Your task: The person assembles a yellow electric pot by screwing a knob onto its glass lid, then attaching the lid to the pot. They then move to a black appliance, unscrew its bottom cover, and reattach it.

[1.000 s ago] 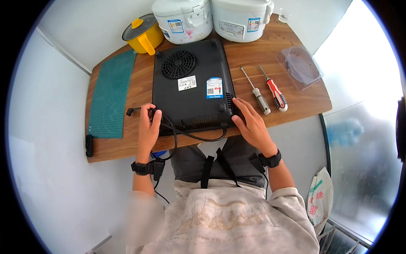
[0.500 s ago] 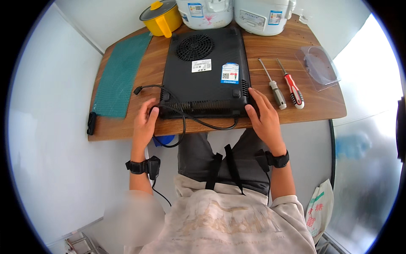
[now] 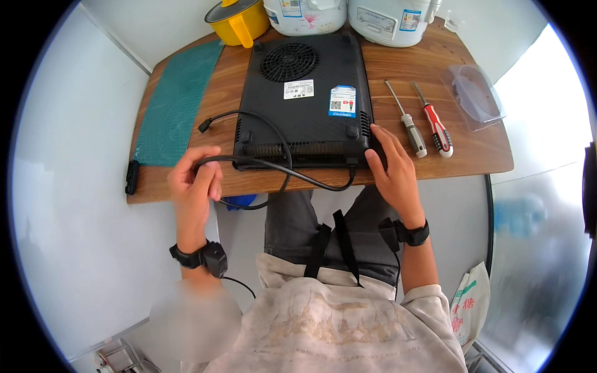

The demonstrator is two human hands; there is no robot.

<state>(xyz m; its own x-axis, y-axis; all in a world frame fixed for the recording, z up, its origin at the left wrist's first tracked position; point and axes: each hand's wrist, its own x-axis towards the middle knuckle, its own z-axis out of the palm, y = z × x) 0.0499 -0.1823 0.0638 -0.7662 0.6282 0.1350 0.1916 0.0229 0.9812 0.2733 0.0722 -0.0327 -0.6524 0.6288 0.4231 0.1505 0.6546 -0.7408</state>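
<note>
A black induction cooker (image 3: 305,105) lies upside down on the wooden table (image 3: 479,155), its round fan grille facing up at the far end. Its black power cord (image 3: 273,166) loops off the near edge. My left hand (image 3: 194,183) is closed around the cord at the table's front edge, left of the cooker. My right hand (image 3: 390,166) rests on the cooker's near right corner, fingers against its side.
Two screwdrivers, one grey-handled (image 3: 407,121) and one red-handled (image 3: 434,124), lie right of the cooker. A clear plastic lid (image 3: 474,94) sits further right. A green cutting mat (image 3: 174,105) covers the left side. A yellow pot (image 3: 239,22) and two white rice cookers (image 3: 392,15) stand at the back.
My left hand has left the cooker's near left corner, moved left and taken hold of the cord. The right hand stays at the near right corner.
</note>
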